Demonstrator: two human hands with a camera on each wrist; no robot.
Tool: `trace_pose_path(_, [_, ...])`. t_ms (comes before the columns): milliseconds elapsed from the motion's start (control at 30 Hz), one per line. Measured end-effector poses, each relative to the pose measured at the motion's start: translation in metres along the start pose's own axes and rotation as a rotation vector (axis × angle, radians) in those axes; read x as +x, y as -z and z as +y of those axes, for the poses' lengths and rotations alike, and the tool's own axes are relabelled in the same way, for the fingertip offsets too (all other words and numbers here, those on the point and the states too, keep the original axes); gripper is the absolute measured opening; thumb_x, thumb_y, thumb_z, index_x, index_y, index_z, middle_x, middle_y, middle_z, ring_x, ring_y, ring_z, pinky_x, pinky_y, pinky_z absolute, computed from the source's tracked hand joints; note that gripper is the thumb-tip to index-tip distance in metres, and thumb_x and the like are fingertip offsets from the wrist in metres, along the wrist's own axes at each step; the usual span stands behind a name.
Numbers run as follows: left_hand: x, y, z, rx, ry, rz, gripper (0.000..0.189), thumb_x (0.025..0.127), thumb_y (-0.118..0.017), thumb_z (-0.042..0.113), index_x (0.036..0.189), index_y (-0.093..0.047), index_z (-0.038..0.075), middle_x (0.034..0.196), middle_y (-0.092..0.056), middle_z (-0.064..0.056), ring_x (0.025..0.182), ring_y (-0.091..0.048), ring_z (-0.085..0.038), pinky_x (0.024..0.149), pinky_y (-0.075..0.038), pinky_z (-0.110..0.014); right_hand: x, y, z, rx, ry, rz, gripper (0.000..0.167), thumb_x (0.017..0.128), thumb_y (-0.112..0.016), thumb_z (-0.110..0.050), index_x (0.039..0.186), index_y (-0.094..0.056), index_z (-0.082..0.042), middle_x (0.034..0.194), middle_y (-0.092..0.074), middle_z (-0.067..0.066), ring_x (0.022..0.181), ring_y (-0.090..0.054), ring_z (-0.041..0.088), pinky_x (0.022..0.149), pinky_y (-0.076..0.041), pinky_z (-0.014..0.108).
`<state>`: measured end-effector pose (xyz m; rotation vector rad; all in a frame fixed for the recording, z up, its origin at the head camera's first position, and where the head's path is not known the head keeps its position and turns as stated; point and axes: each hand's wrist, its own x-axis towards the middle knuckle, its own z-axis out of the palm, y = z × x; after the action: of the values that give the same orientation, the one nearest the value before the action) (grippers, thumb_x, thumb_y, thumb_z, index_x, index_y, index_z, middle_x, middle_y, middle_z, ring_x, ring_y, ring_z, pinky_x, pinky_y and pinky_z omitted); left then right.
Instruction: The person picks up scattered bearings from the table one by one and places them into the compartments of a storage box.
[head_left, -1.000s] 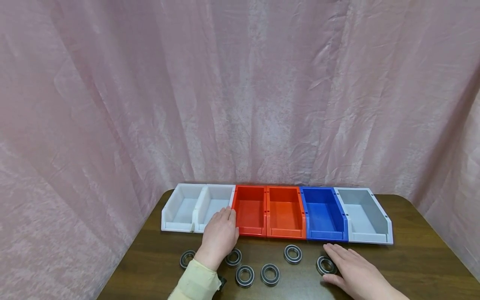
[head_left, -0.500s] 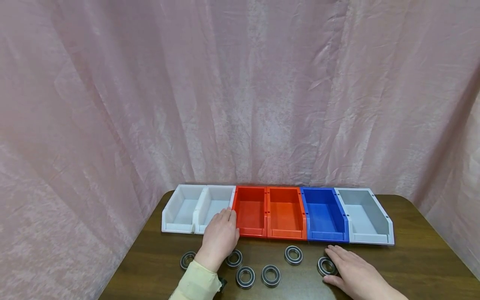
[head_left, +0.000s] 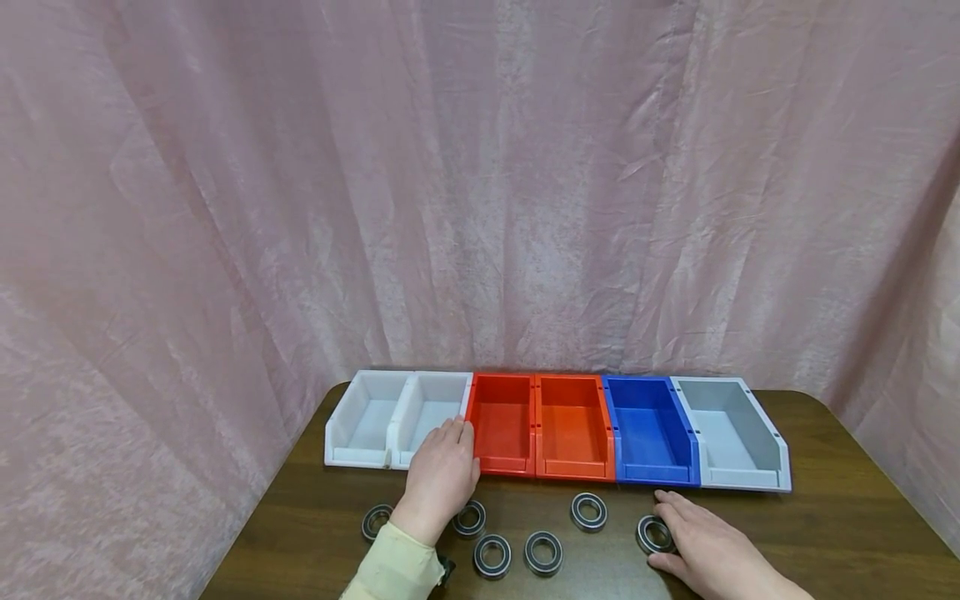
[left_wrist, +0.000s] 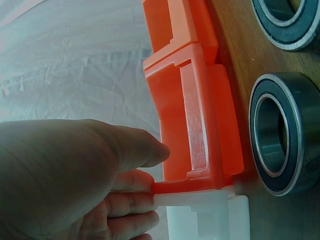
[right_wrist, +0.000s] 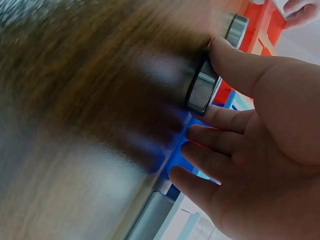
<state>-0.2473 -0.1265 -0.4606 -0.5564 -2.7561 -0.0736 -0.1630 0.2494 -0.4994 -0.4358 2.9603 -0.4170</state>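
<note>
Bearing (head_left: 642, 534): steel ring, bright inner and outer rims, dark band between, open bore; lies flat on brown table (head_left: 840, 487), before blue bin (head_left: 657, 474). Right hand (head_left: 708, 543): thumb and index pinch its edge. Left hand (head_left: 441, 472): fingers loosely extended, grasping nothing, by red bin (head_left: 506, 463).

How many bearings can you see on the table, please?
6 bearings: one left and one right of the left wrist, two side by side nearest the viewer, one in front of the orange bin, one at the right hand. More may be hidden under the left arm.
</note>
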Motion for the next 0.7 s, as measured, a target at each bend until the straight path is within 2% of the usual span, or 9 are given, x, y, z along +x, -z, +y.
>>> trace_pose_path(400, [-0.0008, 0.0020, 0.0012, -0.006, 0.006, 0.002, 0.062, 0.094, -0.088, 0.025, 0.144, -0.067, -0.007, 0.147, -0.067, -0.025, 0.134, -0.067, -0.040, 0.116, -0.053, -0.050, -0.0011, -0.0007, 0.0001, 0.000, 0.007, 0.016, 0.075, 0.091, -0.091, -0.044, 0.139, -0.065, 0.008, 0.148, -0.062, 0.030, 0.136, -0.062, 0.049, 0.112, -0.050, 0.067])
trace_pose_path(700, [-0.0010, 0.0029, 0.0018, -0.006, 0.007, 0.008, 0.062, 0.093, -0.088, 0.024, 0.143, -0.068, -0.007, 0.146, -0.068, -0.025, 0.133, -0.067, -0.039, 0.116, -0.053, -0.049, -0.0027, -0.0032, 0.0020, -0.009, 0.008, 0.037, 0.068, 0.091, -0.091, -0.044, 0.134, -0.067, 0.002, 0.148, -0.062, 0.030, 0.136, -0.062, 0.049, 0.112, -0.051, 0.065])
